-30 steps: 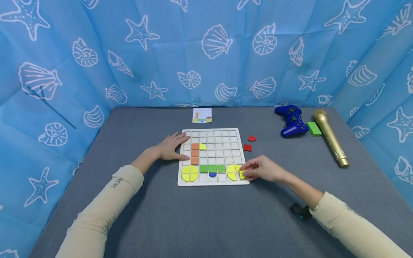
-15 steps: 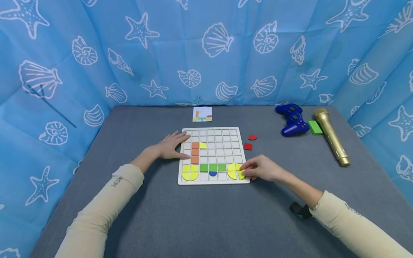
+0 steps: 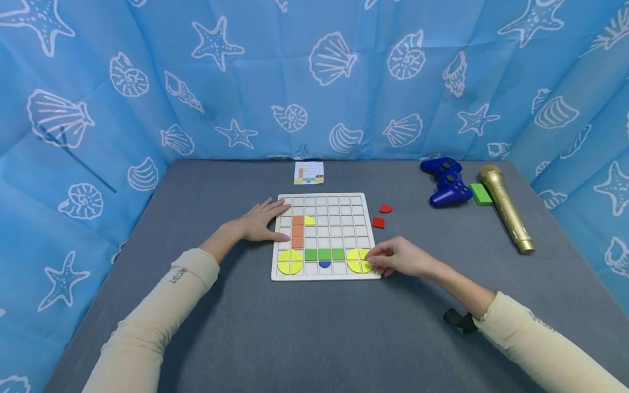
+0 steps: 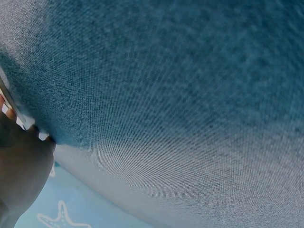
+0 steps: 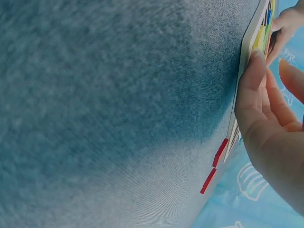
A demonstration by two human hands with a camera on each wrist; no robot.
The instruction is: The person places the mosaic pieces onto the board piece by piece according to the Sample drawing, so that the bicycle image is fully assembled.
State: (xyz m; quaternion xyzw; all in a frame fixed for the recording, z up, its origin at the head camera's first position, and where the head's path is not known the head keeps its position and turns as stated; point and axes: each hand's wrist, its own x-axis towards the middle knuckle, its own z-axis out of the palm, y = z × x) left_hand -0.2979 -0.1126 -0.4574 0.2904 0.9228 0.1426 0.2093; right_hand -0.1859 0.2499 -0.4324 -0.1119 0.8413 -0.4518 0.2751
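Observation:
A white grid board lies on the table. My left hand rests on its left edge, fingers spread. My right hand has its thumb and fingertips bent at a yellow quarter-circle piece in the lower right corner, covering part of it. With its neighbours that piece forms a yellow circle. A second yellow circle, three green squares, a blue half-circle, three orange squares and a yellow quarter-circle sit on the board. In the right wrist view the thumb touches the board area.
A red quarter-circle piece and a red square lie right of the board. Behind it is a pattern card. A blue game controller, a green block and a gold microphone lie at the back right. A patterned curtain encloses the table.
The yellow quarter-circle at my right fingertips, earlier tilted and askew, has moved left into line with the others and lies flat. My left hand stays in place.

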